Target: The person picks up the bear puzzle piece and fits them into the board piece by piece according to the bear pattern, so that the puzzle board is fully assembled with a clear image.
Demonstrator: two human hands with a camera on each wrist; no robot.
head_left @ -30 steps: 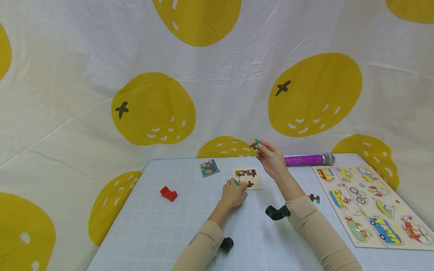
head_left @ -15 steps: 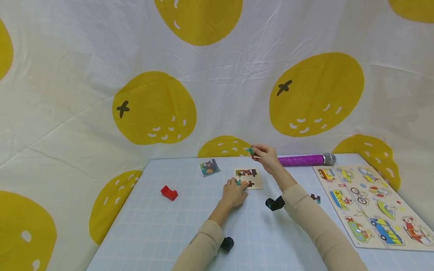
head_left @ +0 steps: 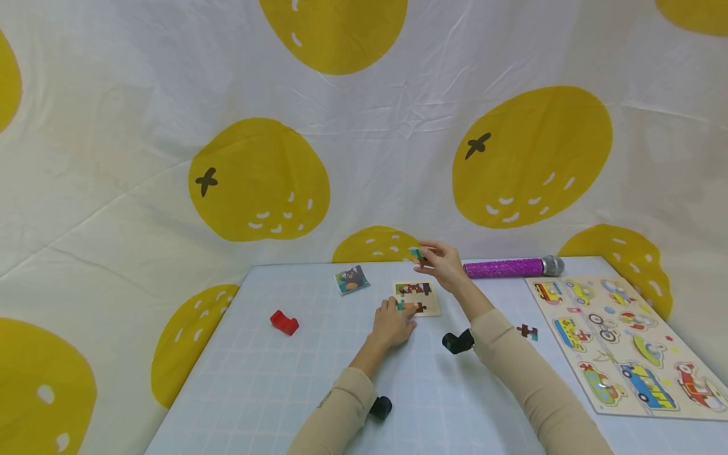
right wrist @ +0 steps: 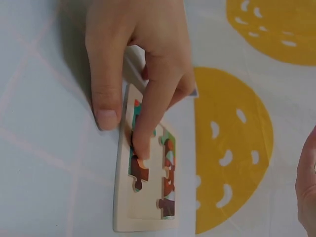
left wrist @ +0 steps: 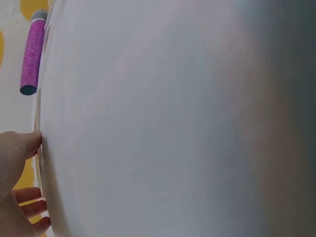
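A small wooden jigsaw board [head_left: 435, 311] lies near the back of the table, with bear-picture pieces along its top and bottom rows. My left hand [head_left: 392, 325] rests at its lower left corner. In the right wrist view the index finger reaches straight onto the bottom-row pieces [right wrist: 140, 171], and the thumb lies by the board's edge; bare wood [right wrist: 154, 202] shows between the rows. Above and behind the board, my right hand [head_left: 446, 266] pinches a green and brown jigsaw piece [head_left: 418, 254] between thumb and fingers. That piece is out of sight in both wrist views.
A bear picture card [head_left: 351, 280] lies left of the board, and a red block [head_left: 284, 323] farther left. To the right are a purple glitter microphone [head_left: 505, 268], a loose jigsaw piece [head_left: 527, 332] and a large vehicle peg puzzle [head_left: 620, 341]. A patterned curtain [head_left: 392, 158] hangs behind.
My right hand has moved slightly left, and its jigsaw piece has turned and come lower, closer to the board. The left hand has stayed in place on the board.
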